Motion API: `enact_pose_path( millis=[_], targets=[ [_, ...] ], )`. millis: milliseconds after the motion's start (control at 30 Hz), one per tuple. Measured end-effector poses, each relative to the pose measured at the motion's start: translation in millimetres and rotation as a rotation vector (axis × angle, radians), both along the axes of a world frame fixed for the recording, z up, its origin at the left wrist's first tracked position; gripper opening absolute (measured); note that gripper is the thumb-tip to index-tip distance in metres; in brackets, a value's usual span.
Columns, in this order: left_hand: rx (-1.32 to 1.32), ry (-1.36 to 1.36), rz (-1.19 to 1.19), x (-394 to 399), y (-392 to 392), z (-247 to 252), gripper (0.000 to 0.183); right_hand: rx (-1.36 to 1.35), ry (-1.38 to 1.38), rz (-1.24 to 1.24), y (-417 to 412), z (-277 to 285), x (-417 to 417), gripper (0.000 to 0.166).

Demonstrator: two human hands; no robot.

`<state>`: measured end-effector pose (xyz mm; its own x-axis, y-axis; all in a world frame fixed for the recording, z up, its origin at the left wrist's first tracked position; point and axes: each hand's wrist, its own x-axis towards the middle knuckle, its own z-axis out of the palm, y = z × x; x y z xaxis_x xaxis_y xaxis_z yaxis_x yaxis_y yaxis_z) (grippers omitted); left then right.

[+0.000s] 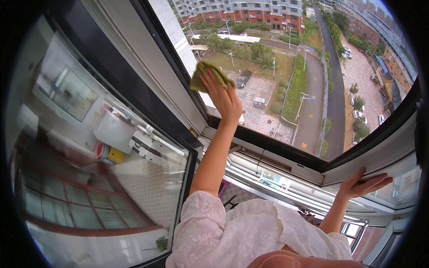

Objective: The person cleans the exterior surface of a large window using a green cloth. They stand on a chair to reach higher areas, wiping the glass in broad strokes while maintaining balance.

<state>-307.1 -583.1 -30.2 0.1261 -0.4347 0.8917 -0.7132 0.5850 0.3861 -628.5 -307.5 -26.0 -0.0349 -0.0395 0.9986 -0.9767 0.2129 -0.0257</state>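
My left hand [224, 97] presses a folded green cloth [198, 80] flat near the left side of the window panel [261, 100]. The fingers are spread over the cloth, which covers a patch close to the dark frame edge [174, 63]. Fine lines show across the panel; whether it is mesh or glass I cannot tell. Lower right, my right hand [363, 185] rests on the white window frame [399, 160], fingers apart and holding nothing. Between the hands runs the dark lower edge [278, 146] of the panel.
An open glass sash [134, 187] with a dark frame stands at my left, with a room seen in the glass. Below the window are a white sill and rails [268, 177]. Outside, far below, are a parked car [243, 79], a road and buildings.
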Motion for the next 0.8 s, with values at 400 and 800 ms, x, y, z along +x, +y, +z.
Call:
enact_pose_path(
  millis=[400,800],
  targets=[
    [0.179,-0.075,-0.185,-52.4,36.8,10.1,0.043,-0.044,0.007,0.074,-1.6,-1.9,-2.6,0.063],
    [0.159,-0.072,-0.131,-35.2,44.5,-58.4,0.049,0.000,0.029,0.062,-1.0,1.8,4.0,0.065]
  ],
)
